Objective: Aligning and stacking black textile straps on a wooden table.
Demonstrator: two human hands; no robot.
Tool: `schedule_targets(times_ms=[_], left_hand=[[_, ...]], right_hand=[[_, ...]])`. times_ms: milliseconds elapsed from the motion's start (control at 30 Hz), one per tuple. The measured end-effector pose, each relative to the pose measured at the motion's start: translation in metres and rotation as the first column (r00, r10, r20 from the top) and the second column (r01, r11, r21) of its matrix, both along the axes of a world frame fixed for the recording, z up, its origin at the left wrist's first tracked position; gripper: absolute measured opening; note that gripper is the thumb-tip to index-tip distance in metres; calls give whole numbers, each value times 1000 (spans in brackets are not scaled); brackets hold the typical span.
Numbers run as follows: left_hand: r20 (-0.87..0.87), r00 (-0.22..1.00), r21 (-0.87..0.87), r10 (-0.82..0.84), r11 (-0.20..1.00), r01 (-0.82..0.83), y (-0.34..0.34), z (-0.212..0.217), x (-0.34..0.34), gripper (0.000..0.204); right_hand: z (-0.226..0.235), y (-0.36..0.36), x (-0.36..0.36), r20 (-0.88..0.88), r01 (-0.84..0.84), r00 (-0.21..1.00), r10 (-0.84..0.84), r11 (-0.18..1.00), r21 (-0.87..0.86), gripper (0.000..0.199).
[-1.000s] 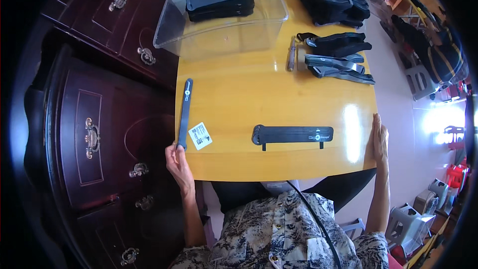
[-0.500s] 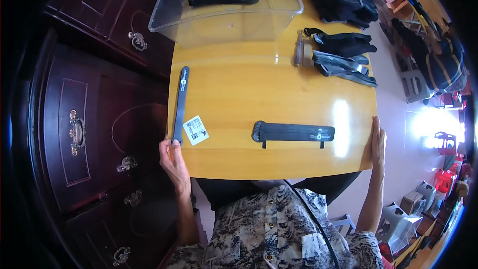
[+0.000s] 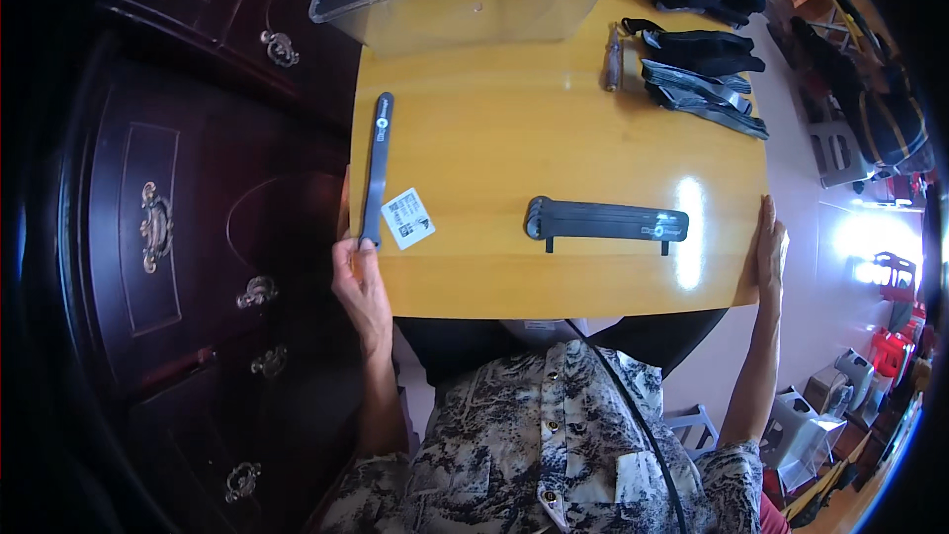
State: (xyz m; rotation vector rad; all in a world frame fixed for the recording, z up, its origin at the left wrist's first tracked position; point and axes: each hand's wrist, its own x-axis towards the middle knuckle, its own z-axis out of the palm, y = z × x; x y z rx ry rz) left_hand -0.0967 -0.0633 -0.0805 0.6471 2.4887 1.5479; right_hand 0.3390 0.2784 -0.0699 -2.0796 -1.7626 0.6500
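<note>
Strap (image 3: 377, 173): lay just inside the left edge of the table (image 3: 474, 282), pinched at one end by left hand (image 3: 362, 285), with right hand (image 3: 774, 245) straight-fingered and seemingly empty against the table's right edge, and might have slid off leftward through a loosened pinch.

Left hand (image 3: 363, 285) on strap (image 3: 378, 163), grip unclear

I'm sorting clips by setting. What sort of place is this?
Probably a room in a home serving as a workspace: a dark wooden cabinet with ornate handles stands beside a yellow table, which bears a clear plastic bin and a grey strip.
</note>
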Motion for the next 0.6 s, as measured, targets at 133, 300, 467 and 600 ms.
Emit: schedule_targets(times_ms=[133, 300, 467, 600], left_hand=[[21, 1000, 52, 16, 998, -17, -2, -1, -6, 19], [144, 990, 100, 6, 995, -21, -5, 7, -7, 16], [50, 998, 187, -30, 982, 20, -8, -1, -8, 15], [-48, 999, 161, -5, 987, 12, -7, 7, -5, 13]], right_hand=[[1, -11, -9, -26, 18, 999, -18, 1000, 16, 87], [-19, -7, 3, -31, 7, 1000, -4, 995, 102, 79], [-23, -9, 16, -123, -93, 985, 123, 971, 222, 80], [-40, 6, 40, -77, -74, 994, 76, 997, 38, 74]])
